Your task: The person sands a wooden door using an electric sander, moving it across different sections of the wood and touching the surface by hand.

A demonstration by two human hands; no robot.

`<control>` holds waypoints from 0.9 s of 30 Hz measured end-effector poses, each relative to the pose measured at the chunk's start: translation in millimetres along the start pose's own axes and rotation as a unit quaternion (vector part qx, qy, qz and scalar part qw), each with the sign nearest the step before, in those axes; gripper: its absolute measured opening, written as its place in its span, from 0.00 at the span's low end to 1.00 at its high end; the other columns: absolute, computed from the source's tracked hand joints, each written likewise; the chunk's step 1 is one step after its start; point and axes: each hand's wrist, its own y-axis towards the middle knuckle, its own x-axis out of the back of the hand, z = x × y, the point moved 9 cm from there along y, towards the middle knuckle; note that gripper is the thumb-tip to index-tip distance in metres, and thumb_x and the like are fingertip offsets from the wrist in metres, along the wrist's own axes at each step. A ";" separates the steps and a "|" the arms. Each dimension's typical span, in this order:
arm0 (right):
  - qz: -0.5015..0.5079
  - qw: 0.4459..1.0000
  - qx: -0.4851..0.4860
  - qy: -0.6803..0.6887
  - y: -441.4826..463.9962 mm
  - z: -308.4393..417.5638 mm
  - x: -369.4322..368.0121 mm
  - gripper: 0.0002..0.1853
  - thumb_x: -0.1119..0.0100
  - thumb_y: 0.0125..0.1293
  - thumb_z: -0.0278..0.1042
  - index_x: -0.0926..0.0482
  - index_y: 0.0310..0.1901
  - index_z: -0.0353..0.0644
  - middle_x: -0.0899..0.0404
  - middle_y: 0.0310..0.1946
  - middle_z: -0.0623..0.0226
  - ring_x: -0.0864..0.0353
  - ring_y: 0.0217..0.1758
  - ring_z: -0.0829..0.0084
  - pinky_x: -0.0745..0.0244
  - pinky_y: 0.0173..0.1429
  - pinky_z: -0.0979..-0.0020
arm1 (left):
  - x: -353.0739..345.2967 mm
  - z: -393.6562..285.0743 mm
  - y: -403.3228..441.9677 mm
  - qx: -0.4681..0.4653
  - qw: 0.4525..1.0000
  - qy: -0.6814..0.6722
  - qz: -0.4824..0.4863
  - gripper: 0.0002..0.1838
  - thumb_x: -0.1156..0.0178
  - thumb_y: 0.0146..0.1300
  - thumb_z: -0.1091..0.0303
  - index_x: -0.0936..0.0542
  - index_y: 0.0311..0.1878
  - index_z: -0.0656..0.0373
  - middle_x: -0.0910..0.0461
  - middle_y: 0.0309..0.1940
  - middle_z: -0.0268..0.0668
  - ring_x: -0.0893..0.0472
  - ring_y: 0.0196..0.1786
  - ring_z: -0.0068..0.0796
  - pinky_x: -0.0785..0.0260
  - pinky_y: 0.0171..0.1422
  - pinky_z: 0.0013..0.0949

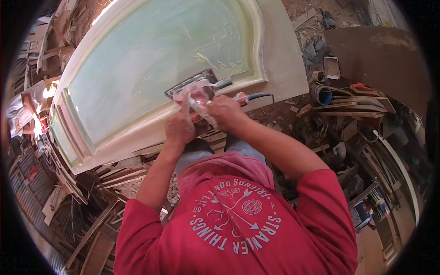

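Both hands are at a power sander [200, 95], a dusty red and grey tool with a dark flat pad at its far end. My right hand [224, 112] is wrapped round its body from the right. My left hand [181, 124] grips it from the left, with fingers stretched up along its side. The sander is over the near raised border of a large arched wooden panel [284, 68]. I cannot tell whether the pad touches the wood. Inside the border, the recessed greenish face [137, 68] carries pale dust streaks. A dark cord [260, 95] leaves the tool on the right.
Right of the panel are a blue-lined bucket [323, 95], stacked curved wood pieces [357, 106] and a brown board [376, 55]. Wood scraps [123, 176] lie below left. Another person [20, 112] is at the far left, near corrugated metal sheets [25, 183].
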 end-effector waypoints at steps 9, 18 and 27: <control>-0.090 0.996 0.000 0.022 -24.4 -32.9 -2.2 0.22 0.26 0.59 0.37 0.13 0.57 0.56 0.11 0.36 0.67 0.09 0.44 0.61 0.18 0.48 0.53 | -4.4 -31.6 20.4 -0.021 1.000 -0.007 0.004 0.75 0.12 0.40 0.35 0.42 0.88 0.57 0.11 0.30 0.47 0.10 0.31 0.51 0.17 0.37 0.51; 0.050 0.994 -0.054 -0.076 -70.2 -115.4 43.0 0.42 0.26 0.57 0.44 0.26 0.77 0.59 0.12 0.33 0.59 0.10 0.39 0.51 0.18 0.45 0.48 | -40.2 -115.0 62.3 -0.044 0.998 -0.029 -0.023 0.61 0.21 0.56 0.46 0.41 0.87 0.59 0.11 0.31 0.49 0.10 0.31 0.52 0.17 0.38 0.53; 0.031 0.998 -0.034 -0.033 -26.5 -48.6 19.1 0.33 0.27 0.58 0.44 0.20 0.69 0.59 0.12 0.31 0.59 0.10 0.35 0.51 0.17 0.41 0.48 | -15.1 -48.2 27.9 0.002 0.999 -0.014 0.030 0.72 0.16 0.49 0.34 0.46 0.89 0.57 0.11 0.31 0.49 0.10 0.31 0.55 0.18 0.39 0.55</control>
